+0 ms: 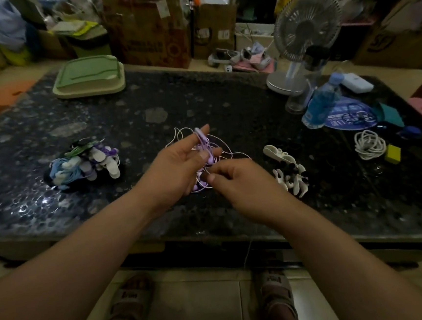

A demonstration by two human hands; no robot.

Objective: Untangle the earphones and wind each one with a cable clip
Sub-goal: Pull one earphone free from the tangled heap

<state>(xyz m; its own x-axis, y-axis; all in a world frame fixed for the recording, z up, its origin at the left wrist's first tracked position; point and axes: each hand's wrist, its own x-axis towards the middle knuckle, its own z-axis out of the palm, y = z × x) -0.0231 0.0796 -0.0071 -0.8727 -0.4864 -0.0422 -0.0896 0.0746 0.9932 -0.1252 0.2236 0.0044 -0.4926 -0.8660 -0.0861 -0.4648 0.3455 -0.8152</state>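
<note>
Purple earphones (205, 150) tangled (loose loops), clips (288, 169) right.

A green lidded box (87, 75) sat at eleven o'clock on the dark table (199, 97), a desk fan (306, 24) at one, a water bottle (321, 103) at two.

- A dark speckled stone table (124, 111) fills the middle, dimly lit.
- Pale floor tiles (205, 308) lie beneath it.
- Cardboard boxes (147, 27) crowd behind.
- A white fan (305, 26) stands at the table's far right.
</note>
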